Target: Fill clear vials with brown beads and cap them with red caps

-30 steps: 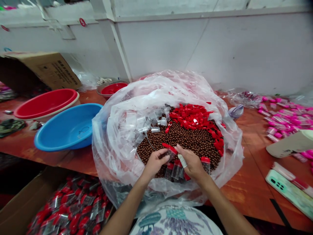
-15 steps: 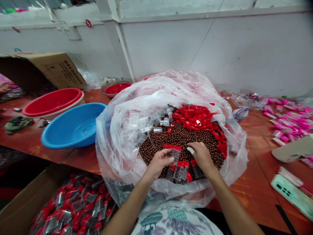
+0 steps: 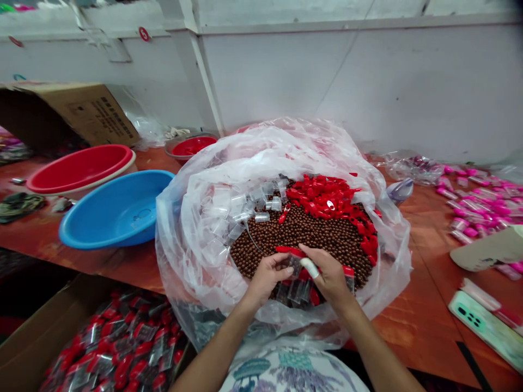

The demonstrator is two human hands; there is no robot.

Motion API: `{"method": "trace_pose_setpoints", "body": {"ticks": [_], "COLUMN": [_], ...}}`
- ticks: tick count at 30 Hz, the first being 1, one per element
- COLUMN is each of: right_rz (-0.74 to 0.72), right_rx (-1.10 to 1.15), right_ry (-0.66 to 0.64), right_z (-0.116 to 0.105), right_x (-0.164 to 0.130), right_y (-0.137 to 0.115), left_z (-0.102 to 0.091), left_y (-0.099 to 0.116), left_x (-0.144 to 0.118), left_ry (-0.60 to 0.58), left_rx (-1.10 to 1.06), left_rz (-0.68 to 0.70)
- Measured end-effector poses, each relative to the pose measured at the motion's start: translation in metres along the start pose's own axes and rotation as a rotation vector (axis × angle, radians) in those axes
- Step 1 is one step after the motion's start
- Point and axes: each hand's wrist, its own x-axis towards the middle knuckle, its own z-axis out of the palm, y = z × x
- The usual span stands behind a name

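Observation:
A big clear plastic bag (image 3: 204, 256) lies open before me, filled with small brown balls (image 3: 322, 234), red caps (image 3: 322, 198) at the back and empty clear tubes (image 3: 241, 204) at the left. My left hand (image 3: 267, 275) pinches a small clear tube with a red cap (image 3: 292, 258) over the balls. My right hand (image 3: 327, 275), a white wrap on one finger, meets the same tube from the right. Several filled red-capped tubes (image 3: 296, 291) lie under both hands.
A blue basin (image 3: 114, 209) and a red basin (image 3: 77, 169) sit at the left, a small red bowl (image 3: 192, 146) behind. A cardboard box (image 3: 118, 343) of capped tubes is low left. Pink-capped tubes (image 3: 478, 201) and a green flat device (image 3: 482, 321) lie at the right.
My right hand came back from the balls on the right to the tube in my left hand. The left hand kept hold of the tube.

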Motion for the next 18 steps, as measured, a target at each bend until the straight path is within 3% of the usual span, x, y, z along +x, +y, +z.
{"method": "trace_pose_setpoints", "body": {"ticks": [3,7,10,13,15,18], "right_rz": [-0.267,-0.381,-0.359,-0.212,-0.128,-0.166], "right_rx": [-0.225,-0.351,-0.333,-0.235,-0.168,-0.170], "right_ry": [-0.119,-0.117,-0.088,-0.053,-0.038,-0.081], "right_z": [-0.005,-0.003,0.004,0.011,0.013,0.011], "right_x": [-0.003,-0.004,-0.006,-0.007,-0.008,-0.009], "right_y": [0.000,-0.003,0.001,0.008,0.009,0.007], "left_z": [0.000,0.000,0.000,0.002,0.005,0.012], "left_y": [-0.001,-0.003,-0.001,0.004,0.008,0.014], "left_x": [-0.002,-0.004,-0.006,-0.007,-0.008,-0.007], "left_ry": [0.039,0.037,0.067,0.077,0.039,-0.010], "left_rx": [0.008,0.055,0.090,0.059,-0.014,-0.167], "left_rz": [0.031,0.066,0.096,0.096,0.050,-0.080]}}
